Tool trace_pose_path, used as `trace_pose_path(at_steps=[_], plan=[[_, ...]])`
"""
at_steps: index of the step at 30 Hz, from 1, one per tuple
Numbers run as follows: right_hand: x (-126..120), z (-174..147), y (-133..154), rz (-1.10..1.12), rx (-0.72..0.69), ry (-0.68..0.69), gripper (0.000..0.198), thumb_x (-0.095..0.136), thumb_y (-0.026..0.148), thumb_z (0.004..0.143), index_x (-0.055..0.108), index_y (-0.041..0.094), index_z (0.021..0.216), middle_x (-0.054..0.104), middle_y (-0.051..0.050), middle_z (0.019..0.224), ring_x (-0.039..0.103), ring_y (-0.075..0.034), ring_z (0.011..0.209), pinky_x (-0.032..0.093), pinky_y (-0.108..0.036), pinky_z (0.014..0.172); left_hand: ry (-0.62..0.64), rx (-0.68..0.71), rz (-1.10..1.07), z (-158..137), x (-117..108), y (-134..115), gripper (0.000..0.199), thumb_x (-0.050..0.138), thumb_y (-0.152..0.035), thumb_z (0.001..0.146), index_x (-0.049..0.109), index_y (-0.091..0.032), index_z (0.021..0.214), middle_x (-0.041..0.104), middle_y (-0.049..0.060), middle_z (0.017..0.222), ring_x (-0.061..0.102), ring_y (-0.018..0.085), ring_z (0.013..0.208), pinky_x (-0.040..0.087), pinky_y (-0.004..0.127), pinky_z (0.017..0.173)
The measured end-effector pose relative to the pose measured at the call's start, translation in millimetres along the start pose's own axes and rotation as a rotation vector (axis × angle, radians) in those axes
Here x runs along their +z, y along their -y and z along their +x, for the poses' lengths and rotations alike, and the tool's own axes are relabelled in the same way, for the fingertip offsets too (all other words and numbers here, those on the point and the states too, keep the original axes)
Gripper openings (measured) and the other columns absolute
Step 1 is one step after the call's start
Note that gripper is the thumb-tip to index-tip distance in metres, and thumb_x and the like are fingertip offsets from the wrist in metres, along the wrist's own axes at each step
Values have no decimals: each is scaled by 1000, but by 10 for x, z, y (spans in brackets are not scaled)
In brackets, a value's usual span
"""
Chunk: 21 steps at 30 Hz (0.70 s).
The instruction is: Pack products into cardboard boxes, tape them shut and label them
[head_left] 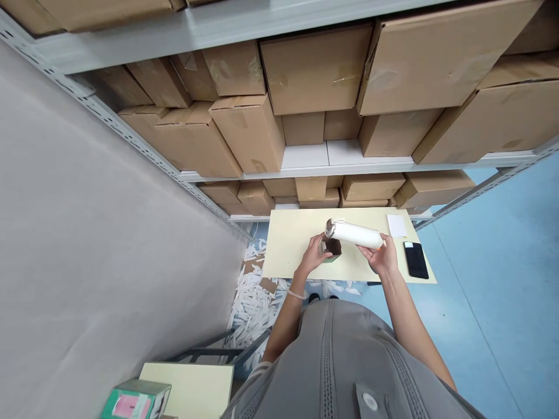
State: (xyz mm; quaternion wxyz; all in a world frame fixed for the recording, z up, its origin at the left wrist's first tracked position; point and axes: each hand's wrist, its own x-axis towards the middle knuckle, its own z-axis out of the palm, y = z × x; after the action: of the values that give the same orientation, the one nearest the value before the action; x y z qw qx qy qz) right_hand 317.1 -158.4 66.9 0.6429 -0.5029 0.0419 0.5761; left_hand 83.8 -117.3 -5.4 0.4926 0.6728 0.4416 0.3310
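Note:
My right hand [383, 256] is closed around the right end of a white cylindrical bottle [356, 234]. The bottle lies nearly level in the air above the table, its shiny metallic end pointing left. My left hand [312, 255] grips the left side of a small open box [333, 249], dark brown inside with a greenish outer face. The bottle's metallic end is just above the box's opening, and I cannot tell whether they touch. Under both hands is a pale yellow table [288, 233].
A black phone [416, 260] and a white paper pad [396, 226] lie on the table's right side. Shelves with cardboard boxes [317, 70] rise behind it. Shredded white paper [253, 299] covers the floor at left. A green-and-pink box [135, 401] sits on another table, lower left.

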Motion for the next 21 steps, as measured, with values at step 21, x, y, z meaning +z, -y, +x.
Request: trace_pose_path(at_steps=[21], plan=[[438,-782,10,-13,498,748,50,45,58,95,60,14,114,69,-8,76,60,-14,53,48,-21,41,-100,133,-757,175,-344,-1715,77,75,-59,75,47,-23,138,55,12,141,50,31,133,37,44,112]])
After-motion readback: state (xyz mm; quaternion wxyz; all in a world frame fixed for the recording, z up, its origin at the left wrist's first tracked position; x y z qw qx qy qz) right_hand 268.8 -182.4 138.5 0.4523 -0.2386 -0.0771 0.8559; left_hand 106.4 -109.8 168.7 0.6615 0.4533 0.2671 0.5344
